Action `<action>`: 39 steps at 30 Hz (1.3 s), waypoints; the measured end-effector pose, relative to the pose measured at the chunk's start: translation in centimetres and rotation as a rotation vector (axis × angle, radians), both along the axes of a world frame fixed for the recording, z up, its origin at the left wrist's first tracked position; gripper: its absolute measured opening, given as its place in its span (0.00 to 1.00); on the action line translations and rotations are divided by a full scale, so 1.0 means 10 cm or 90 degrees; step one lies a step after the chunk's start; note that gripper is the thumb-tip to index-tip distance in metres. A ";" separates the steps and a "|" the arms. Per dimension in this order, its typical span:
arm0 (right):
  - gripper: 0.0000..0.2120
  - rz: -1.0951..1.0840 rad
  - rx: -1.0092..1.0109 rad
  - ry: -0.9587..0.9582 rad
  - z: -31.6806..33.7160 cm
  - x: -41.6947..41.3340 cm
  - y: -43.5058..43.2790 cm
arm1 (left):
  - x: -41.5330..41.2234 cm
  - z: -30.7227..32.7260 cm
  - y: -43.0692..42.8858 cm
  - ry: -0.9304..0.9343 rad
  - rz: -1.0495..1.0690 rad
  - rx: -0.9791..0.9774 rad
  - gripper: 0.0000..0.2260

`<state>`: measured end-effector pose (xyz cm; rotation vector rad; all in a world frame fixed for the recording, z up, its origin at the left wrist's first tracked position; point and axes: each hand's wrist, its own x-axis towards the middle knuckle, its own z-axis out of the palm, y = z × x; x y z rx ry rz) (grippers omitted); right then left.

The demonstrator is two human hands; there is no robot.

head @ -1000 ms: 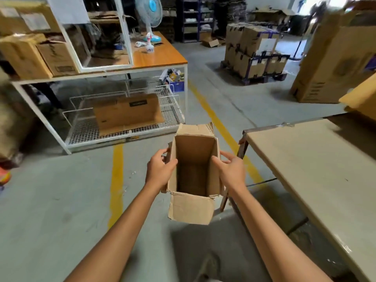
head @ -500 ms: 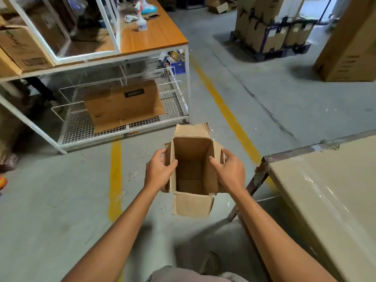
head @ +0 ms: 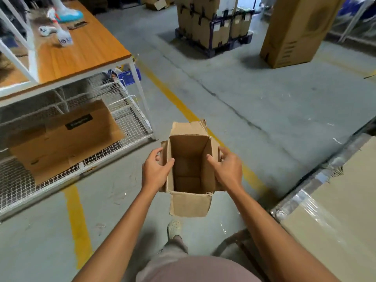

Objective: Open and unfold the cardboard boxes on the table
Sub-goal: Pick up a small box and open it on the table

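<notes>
My left hand (head: 156, 171) grips the left wall of the cardboard box (head: 189, 151). The thumb is hooked over the rim into the opening and the fingers are curled round the outside, against the small side flap. My right hand (head: 227, 169) mirrors it on the right wall, thumb tip inside the rim, fingers wrapped round the outer face. Both hands are closed firmly on the cardboard, at about the same height.

I hold the box in the air over the concrete floor (head: 264, 98), not on any table, straight out at my twelve o'clock. It is upright with its mouth facing me, so I look down a deep brown shaft to closed bottom flaps. The far flap stands up at twelve with a torn, ragged edge, and the near flap hangs down at six. The cardboard looks worn and creased.

Both forearms reach forward, bare, from the lower corners, converging on the box with wrists straight. Below the box, at six, my shoe (head: 174, 227) shows on the floor.

From the box, a table (head: 335, 210) covered in pale board and shiny film lies at four o'clock. A yellow floor line (head: 179, 102) runs behind the box toward eleven. At nine to ten is a wire mesh shelf (head: 126, 119) holding a flattened carton (head: 67, 139), under an orange wooden tabletop (head: 85, 49). At one o'clock, well apart, stand a pallet of stacked cartons (head: 213, 27) and a tall carton (head: 295, 31).
</notes>
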<state>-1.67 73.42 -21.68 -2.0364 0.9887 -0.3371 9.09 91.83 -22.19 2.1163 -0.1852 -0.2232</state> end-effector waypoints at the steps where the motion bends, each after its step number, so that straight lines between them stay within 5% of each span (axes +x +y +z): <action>1: 0.29 -0.019 0.012 -0.007 -0.01 0.17 -0.07 | 0.22 -0.01 -0.10 -0.004 -0.015 -0.009 0.23; 11: 0.19 -0.188 0.103 -0.128 0.21 1.38 -0.85 | 1.88 0.26 -1.32 0.006 -0.196 -0.069 0.24; 22: 0.19 -0.354 0.081 -0.223 0.37 1.77 -2.70 | 2.59 0.40 -3.77 -0.037 -0.376 -0.126 0.22; 39: 0.39 -0.321 -0.059 -0.210 1.86 1.50 -5.91 | 2.57 1.75 -7.76 -0.164 -0.518 -0.373 0.19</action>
